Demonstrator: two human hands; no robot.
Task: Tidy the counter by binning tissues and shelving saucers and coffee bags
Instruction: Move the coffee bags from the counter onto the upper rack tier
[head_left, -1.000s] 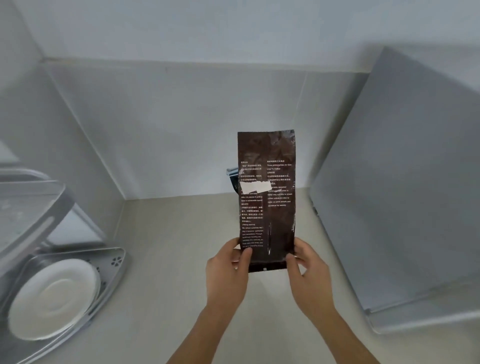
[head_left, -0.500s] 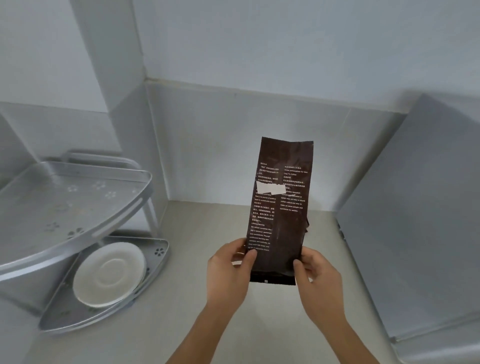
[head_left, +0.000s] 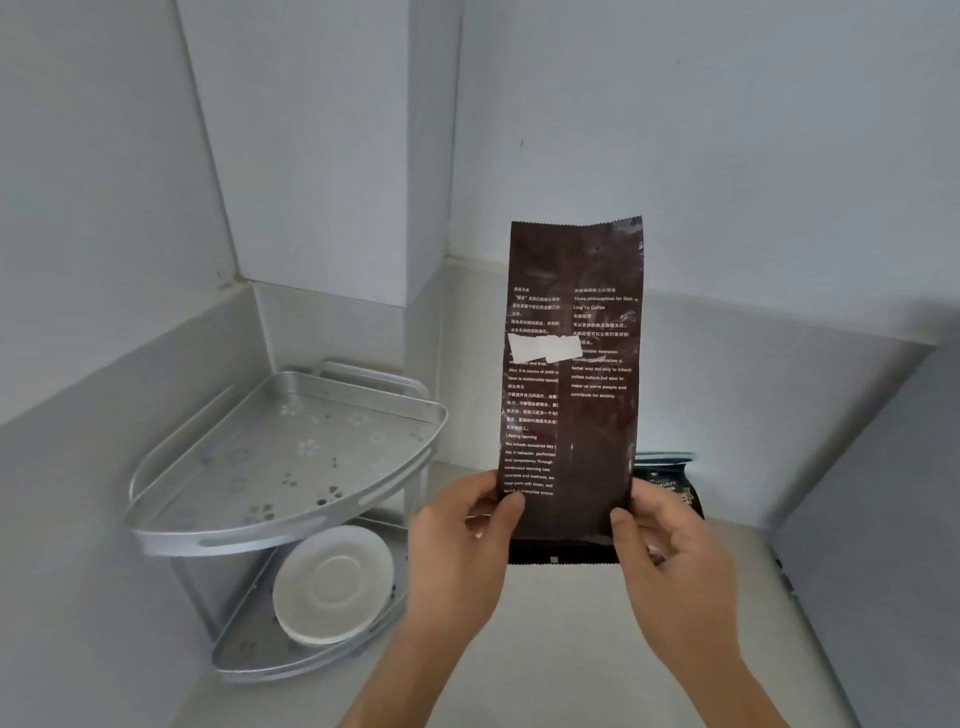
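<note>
— Where is the coffee bag (head_left: 571, 384)?
— Held upright in the air above the tabletop (head_left: 561, 649), printed side toward the camera, with a torn white label across the text.
— How is it held?
— By its lower corners. The left hand (head_left: 462, 551) pinches the lower left edge with the thumb on the front; the right hand (head_left: 670, 551) pinches the lower right edge the same way.
— Anything behind it?
— A second dark bag (head_left: 670, 483) stands near the tabletop's back edge by the wall, partly hidden by the right hand.
— And the saucer (head_left: 332, 584)?
— It lies on the lower tier of the metal corner rack (head_left: 291, 467), which sits in the tabletop's back left corner. The upper tier carries nothing I can make out.
— On the right?
— A grey panel (head_left: 878, 519) along the tabletop's right edge.
</note>
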